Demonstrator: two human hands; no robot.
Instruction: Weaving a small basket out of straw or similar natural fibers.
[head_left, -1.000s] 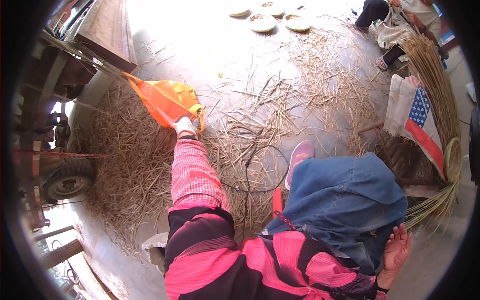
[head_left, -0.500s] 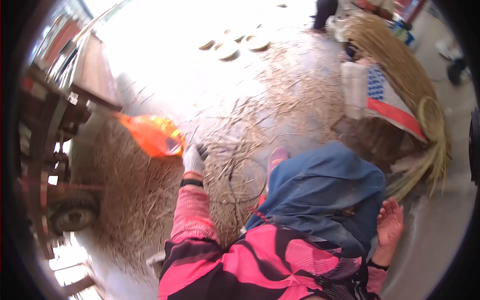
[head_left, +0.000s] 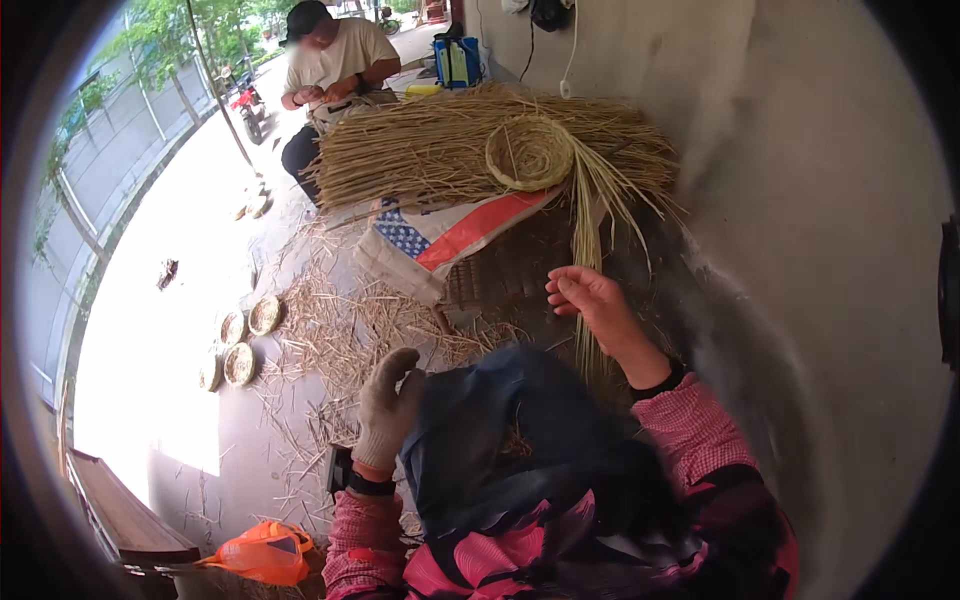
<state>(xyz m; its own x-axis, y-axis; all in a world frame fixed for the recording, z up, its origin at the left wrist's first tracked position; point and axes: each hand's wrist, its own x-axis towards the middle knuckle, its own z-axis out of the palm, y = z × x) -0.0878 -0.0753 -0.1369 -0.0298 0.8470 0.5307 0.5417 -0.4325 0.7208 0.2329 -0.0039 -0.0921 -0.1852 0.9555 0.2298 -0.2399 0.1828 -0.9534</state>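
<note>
Beside the dark blue cloth [head_left: 520,440] over my lap, my left hand [head_left: 385,408] wears a pale glove with dark fingertips; it is open and empty. My bare right hand [head_left: 595,305] is raised over the near side of a low stand, loosely open, fingers bent, with nothing visible in it. Right by its fingers hang long pale-green straw strands [head_left: 588,235]. They trail from a round woven straw basket [head_left: 530,153], which rests tilted on a wide bundle of dry stalks [head_left: 420,150].
A printed sack [head_left: 420,240] lies under the stalks. Small woven baskets [head_left: 239,364] sit on the floor at left, amid straw scraps [head_left: 350,320]. An orange bag [head_left: 262,553] is at lower left. Another person [head_left: 340,65] sits beyond the bundle. A bare wall [head_left: 820,200] rises at right.
My view has swung right toward the stalk bundle. My left hand has left the orange bag it was beside and moved to the lap. My right hand has lifted toward the hanging strands.
</note>
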